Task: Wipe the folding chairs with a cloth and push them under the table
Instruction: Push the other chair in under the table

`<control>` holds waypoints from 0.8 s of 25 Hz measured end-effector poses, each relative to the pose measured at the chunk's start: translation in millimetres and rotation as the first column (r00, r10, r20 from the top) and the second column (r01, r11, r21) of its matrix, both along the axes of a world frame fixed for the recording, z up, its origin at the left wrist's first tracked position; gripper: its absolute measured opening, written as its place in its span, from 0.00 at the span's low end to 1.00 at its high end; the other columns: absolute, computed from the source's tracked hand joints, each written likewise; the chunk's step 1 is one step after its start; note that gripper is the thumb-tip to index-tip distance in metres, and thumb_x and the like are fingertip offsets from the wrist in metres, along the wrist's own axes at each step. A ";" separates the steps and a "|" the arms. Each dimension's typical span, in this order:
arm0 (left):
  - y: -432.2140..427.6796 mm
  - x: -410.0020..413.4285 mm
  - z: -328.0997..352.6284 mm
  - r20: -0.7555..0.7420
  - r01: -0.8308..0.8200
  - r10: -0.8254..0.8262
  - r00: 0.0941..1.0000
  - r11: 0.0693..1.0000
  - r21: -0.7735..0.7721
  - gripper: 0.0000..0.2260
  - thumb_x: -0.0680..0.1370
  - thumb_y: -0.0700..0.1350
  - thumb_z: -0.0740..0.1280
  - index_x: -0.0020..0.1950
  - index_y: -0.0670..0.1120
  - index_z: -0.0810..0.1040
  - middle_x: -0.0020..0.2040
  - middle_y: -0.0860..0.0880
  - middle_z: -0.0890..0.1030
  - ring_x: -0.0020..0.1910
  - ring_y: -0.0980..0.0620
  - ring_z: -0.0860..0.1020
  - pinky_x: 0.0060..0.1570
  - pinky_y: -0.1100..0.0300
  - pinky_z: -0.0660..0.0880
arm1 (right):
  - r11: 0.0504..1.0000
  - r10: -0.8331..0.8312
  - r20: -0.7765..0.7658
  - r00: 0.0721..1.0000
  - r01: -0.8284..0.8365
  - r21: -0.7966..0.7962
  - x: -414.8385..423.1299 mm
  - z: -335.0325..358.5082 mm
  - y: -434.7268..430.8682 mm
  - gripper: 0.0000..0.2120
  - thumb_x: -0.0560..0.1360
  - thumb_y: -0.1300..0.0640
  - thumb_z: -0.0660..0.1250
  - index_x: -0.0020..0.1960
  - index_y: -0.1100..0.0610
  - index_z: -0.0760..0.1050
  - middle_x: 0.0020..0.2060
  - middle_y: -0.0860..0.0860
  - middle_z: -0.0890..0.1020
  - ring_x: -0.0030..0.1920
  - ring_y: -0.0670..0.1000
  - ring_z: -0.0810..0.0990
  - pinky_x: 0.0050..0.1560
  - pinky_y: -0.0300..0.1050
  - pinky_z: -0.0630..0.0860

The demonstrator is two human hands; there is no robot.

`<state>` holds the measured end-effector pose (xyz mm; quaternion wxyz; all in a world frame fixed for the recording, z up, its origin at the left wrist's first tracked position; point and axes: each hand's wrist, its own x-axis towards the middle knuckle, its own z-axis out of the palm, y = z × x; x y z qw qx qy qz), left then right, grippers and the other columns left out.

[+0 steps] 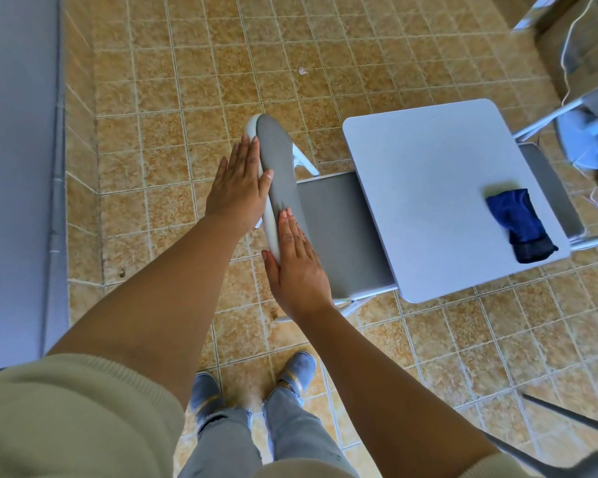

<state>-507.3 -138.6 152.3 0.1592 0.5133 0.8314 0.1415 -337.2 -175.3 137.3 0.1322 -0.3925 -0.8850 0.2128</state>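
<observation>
Both flat, unclenched palms, left hand and right hand, press the folding chair's backrest, its seat half under the table holding the cloth; an uneven shove could skew it against a table leg

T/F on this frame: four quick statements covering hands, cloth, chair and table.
1. Both hands, left hand and right hand, rest flat on the chair backrest. True.
2. The blue cloth is in the right hand. False: it lies on the white table, near its right edge.
3. The chair seat is partly under the table. True.
4. The cloth lies on the floor. False: it is on the tabletop.
</observation>
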 end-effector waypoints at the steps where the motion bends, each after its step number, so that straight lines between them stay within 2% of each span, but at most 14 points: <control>1: 4.3 3.7 0.2 -0.001 -0.001 0.001 1.000 1.000 0.000 0.26 0.84 0.53 0.44 0.78 0.46 0.40 0.79 0.48 0.40 0.78 0.53 0.40 0.76 0.54 0.40 | 1.000 0.004 -0.001 1.000 -0.004 -0.005 3.9 0.2 4.1 0.29 0.81 0.48 0.53 0.77 0.61 0.50 0.76 0.55 0.58 0.76 0.50 0.55 0.75 0.44 0.55; 11: 35.8 38.3 -7.6 0.035 -0.007 0.006 0.999 0.999 0.033 0.27 0.83 0.54 0.43 0.78 0.46 0.39 0.79 0.48 0.41 0.78 0.53 0.40 0.76 0.53 0.41 | 0.999 -0.030 -0.019 0.999 0.031 0.017 40.8 -2.4 35.8 0.29 0.81 0.48 0.53 0.77 0.60 0.52 0.76 0.54 0.60 0.75 0.49 0.58 0.74 0.41 0.56; 14: 34.1 38.4 -5.6 0.026 0.011 -0.012 1.000 1.000 0.020 0.27 0.83 0.55 0.43 0.78 0.46 0.39 0.79 0.48 0.40 0.78 0.53 0.40 0.76 0.54 0.41 | 0.999 -0.031 0.014 0.999 0.031 -0.021 40.2 -0.5 36.1 0.29 0.81 0.47 0.52 0.77 0.58 0.50 0.76 0.52 0.58 0.76 0.47 0.55 0.74 0.40 0.53; 17: 27.9 35.7 -1.9 -0.016 0.027 -0.027 0.999 1.000 -0.011 0.28 0.83 0.56 0.43 0.78 0.47 0.39 0.79 0.48 0.40 0.78 0.53 0.40 0.76 0.53 0.40 | 0.997 0.043 0.053 0.998 -0.039 -0.068 47.8 7.8 40.3 0.29 0.81 0.45 0.51 0.78 0.55 0.49 0.77 0.49 0.55 0.76 0.45 0.51 0.75 0.39 0.50; 20: 24.0 25.3 12.3 -0.074 -0.038 0.038 0.997 0.999 0.005 0.27 0.82 0.56 0.41 0.78 0.47 0.40 0.79 0.48 0.40 0.77 0.52 0.39 0.76 0.53 0.39 | 0.996 0.043 0.068 0.997 -0.037 -0.082 43.8 29.0 64.2 0.28 0.81 0.44 0.49 0.78 0.54 0.48 0.77 0.47 0.53 0.76 0.44 0.48 0.75 0.39 0.48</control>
